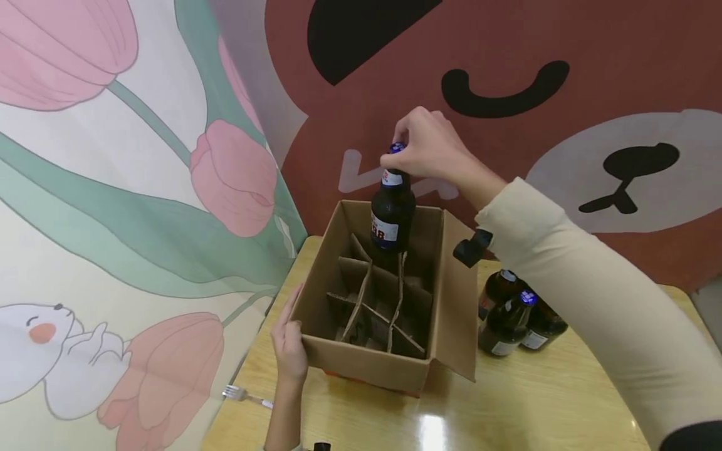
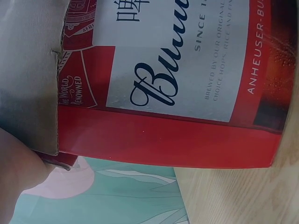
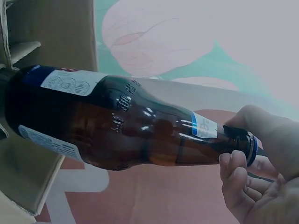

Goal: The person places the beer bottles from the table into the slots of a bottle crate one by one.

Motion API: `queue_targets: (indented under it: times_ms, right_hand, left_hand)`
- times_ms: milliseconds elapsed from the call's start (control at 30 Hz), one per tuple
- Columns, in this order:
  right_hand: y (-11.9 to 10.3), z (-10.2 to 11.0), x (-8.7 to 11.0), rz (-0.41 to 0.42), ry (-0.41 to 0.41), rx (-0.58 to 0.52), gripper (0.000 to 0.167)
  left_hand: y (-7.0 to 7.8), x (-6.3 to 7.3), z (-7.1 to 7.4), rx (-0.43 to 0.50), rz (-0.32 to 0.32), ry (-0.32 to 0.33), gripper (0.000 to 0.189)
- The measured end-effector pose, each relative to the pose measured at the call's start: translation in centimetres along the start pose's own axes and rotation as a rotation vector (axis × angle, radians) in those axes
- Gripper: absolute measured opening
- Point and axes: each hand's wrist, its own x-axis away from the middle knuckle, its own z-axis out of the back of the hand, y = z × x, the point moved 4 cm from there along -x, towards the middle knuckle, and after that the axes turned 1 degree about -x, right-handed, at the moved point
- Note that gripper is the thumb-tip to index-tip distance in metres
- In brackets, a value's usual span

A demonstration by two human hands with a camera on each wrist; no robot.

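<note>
My right hand grips a brown glass beer bottle by its neck, just under the blue cap. The bottle is upright over the far end of an open cardboard box, its base down at the cardboard dividers. In the right wrist view, thumb and fingers curl round the neck of the bottle. My left hand holds the box at its near left corner. The left wrist view shows the thumb at a cardboard flap beside the box's red printed side.
Several brown bottles stand close together on the wooden table, right of the box. The box's right flap is folded outward. A fork lies at the table's left edge. Printed walls stand behind and to the left.
</note>
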Motion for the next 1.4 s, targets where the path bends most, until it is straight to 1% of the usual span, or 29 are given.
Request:
queue_targets:
  times_ms: [100, 200, 333, 433, 500, 633, 700, 800, 867, 933, 1067, 1167, 1233, 1300, 1400]
  right_hand:
    - [-0.4, -0.7, -0.6, -0.01, -0.006, -0.001, 0.026]
    - [-0.5, -1.6, -1.0, -0.025, -0.012, -0.012, 0.024]
    - [-0.4, -3.0, -1.3, -0.034, -0.031, -0.017, 0.024]
    - [-0.3, -4.2, -1.5, -0.035, -0.047, -0.016, 0.023]
    - [-0.3, -5.0, -1.7, -0.034, -0.064, -0.017, 0.024]
    - [0.0, -6.3, -1.9, -0.054, -0.122, -0.035, 0.027]
    - [0.3, -6.6, -2.0, -0.07, -0.138, -0.041, 0.027]
    - [1.0, -6.7, -2.0, -0.094, -0.143, -0.049, 0.026]
    - [1.4, -6.6, -1.9, -0.102, -0.143, -0.034, 0.028]
    - [1.8, -6.7, -1.8, -0.109, -0.153, -0.021, 0.031]
    - [2.5, -7.4, -1.4, -0.122, -0.188, -0.006, 0.04]
    - [3.0, -8.2, -1.1, -0.112, -0.213, 0.01, 0.046]
    - [3.0, -8.9, -0.9, -0.089, -0.23, 0.026, 0.048]
    - [2.8, -9.7, -0.8, -0.059, -0.25, 0.047, 0.049]
    - [2.6, -10.7, -0.7, -0.059, -0.274, 0.08, 0.048]
  left_hand:
    - [0.1, 0.0, 0.2, -0.004, -0.007, 0.005, 0.062]
    - [0.2, 0.1, 0.4, 0.001, 0.007, 0.014, 0.062]
    - [0.2, 0.7, 0.5, 0.025, 0.037, 0.011, 0.062]
    - [0.2, 1.2, 0.6, 0.029, 0.041, 0.003, 0.062]
    - [0.2, 1.4, 0.8, 0.034, 0.043, 0.003, 0.063]
    - [0.4, 1.7, 1.1, 0.019, 0.027, 0.015, 0.063]
    - [0.4, 1.7, 1.1, 0.02, 0.028, 0.022, 0.062]
    - [0.5, 1.6, 0.9, 0.028, 0.017, 0.016, 0.063]
    - [0.6, 1.4, 0.7, 0.033, 0.009, 0.007, 0.063]
    - [0.7, 1.3, 0.4, 0.024, -0.003, -0.003, 0.063]
    - [0.8, 1.3, 0.1, 0.004, -0.001, -0.004, 0.063]
    - [0.8, 1.2, -0.1, 0.001, 0.011, -0.007, 0.063]
    - [0.9, 1.2, -0.1, -0.016, 0.011, -0.006, 0.064]
    - [0.8, 1.3, 0.0, -0.025, 0.017, 0.002, 0.064]
    - [0.8, 1.4, 0.1, -0.044, 0.028, 0.016, 0.064]
